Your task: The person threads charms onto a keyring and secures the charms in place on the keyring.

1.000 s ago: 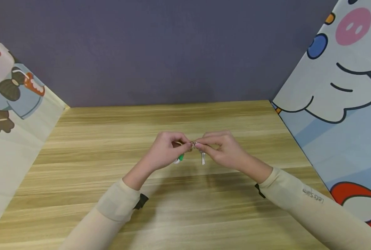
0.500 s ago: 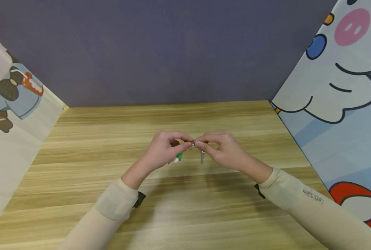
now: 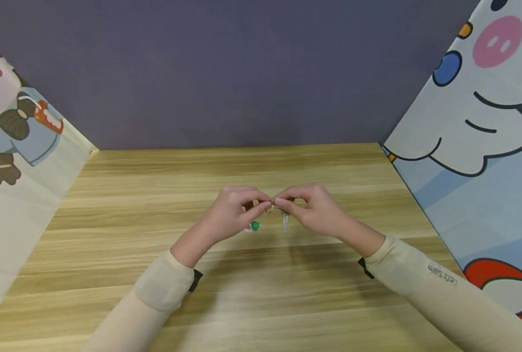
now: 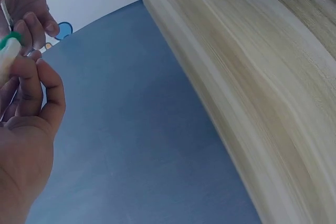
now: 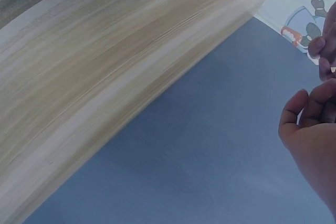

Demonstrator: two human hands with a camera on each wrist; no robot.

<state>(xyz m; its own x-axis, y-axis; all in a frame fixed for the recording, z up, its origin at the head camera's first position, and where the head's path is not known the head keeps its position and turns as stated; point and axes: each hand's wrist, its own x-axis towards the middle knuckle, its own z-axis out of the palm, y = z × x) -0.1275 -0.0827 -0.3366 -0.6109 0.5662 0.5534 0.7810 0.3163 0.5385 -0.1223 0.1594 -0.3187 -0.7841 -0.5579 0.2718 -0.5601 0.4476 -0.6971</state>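
Over the middle of the table, the left hand [image 3: 230,212] and right hand [image 3: 315,212] meet at their fingertips in the head view. Thumb and forefinger of the left pinch the thin metal ring of a keychain, whose green and white charm [image 3: 255,226] dangles beneath that hand. A narrow silver key [image 3: 285,222] hangs below the right fingertips, which pinch its top end. The fingers cover most of the ring and the key's head. In the left wrist view the green and white charm [image 4: 10,43] shows at the left edge, with the key's shaft [image 4: 6,14] above it.
A wood-grain table [image 3: 261,303] lies beneath both hands. Behind it rises a dark grey-blue wall [image 3: 243,73]. Cartoon-printed panels stand at the left [image 3: 28,195] and right [image 3: 485,210] sides.
The hands keep nearly the same place, fingertips together. The charm has swung and turned, showing more of its green part. The key has tilted slightly.
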